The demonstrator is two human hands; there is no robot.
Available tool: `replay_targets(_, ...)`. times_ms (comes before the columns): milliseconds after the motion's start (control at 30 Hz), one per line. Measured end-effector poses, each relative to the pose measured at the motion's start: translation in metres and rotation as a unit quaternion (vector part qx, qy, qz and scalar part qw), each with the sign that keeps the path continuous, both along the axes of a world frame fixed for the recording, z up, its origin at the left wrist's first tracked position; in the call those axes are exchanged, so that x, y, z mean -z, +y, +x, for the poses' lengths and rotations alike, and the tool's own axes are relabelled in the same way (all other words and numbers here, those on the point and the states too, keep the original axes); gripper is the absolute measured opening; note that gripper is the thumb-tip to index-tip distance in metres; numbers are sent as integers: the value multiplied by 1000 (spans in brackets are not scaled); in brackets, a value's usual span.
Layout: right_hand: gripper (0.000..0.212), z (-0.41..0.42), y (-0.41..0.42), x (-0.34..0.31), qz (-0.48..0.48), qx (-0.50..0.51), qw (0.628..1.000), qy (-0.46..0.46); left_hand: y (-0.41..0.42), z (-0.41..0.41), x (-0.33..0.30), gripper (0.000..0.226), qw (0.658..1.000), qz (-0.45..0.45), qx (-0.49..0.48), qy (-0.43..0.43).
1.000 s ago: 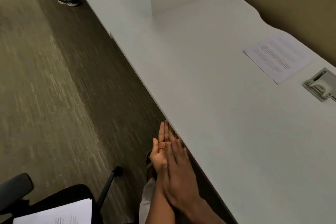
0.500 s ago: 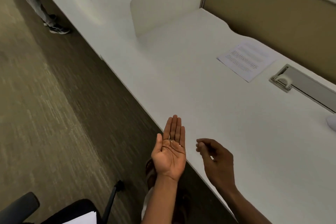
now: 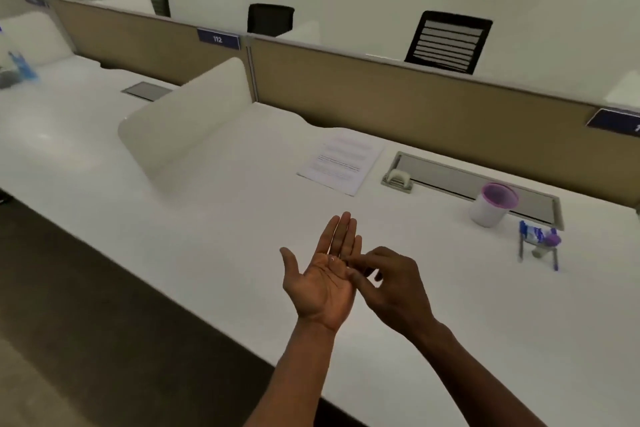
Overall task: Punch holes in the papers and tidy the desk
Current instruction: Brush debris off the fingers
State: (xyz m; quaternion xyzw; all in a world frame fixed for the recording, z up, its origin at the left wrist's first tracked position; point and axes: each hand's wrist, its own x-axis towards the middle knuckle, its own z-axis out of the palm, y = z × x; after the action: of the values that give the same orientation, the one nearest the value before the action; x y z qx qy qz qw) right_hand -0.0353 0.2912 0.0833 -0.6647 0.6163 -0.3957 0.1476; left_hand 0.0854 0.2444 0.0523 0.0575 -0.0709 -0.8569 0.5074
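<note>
Since half a second ago the right hand (image 3: pixel 391 288) has closed in on the upturned left hand (image 3: pixel 325 279), fingertips pinched at its spread palm beside one tiny pale speck (image 3: pixel 332 258); the view has lifted. At centre right the one printed white paper sheet (image 3: pixel 341 161) lies flat on the long white desk (image 3: pixel 173 218). At far right, one purple-rimmed white cup (image 3: pixel 491 204), contents unseen, near blurred blue pens (image 3: pixel 538 243).
</note>
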Motion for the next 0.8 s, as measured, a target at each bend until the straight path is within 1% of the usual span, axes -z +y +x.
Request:
replay_targets(100,9,-22,-13,-3,3,58,998,13,-21,-25,-3,103,998,-19,53,11)
replay_targets(200,5,-39,-26,-5,12,121,993,3,-45,-50,-6,103,993,-38,107,19)
replay_targets(300,3,-57,-44,-7,32,160,987,-15,-67,-72,-11,102,988,-58,145,2)
replay_targets(400,3,-73,-64,-8,62,206,973,-76,-90,-90,-12,100,981,-71,182,7)
replay_targets(467,4,-82,-77,-8,48,245,963,-98,-104,-103,-11,99,974,-76,213,23)
replay_targets(567,5,-90,-94,-8,8,283,956,-81,-121,-124,-9,98,962,-79,257,36)
replay_targets(667,8,-99,-107,-6,-9,324,944,-56,-132,-144,-10,98,958,-78,274,18)
replay_targets(800,8,-117,-117,-2,-26,363,930,-62,-141,-172,-12,97,954,-71,291,-3)
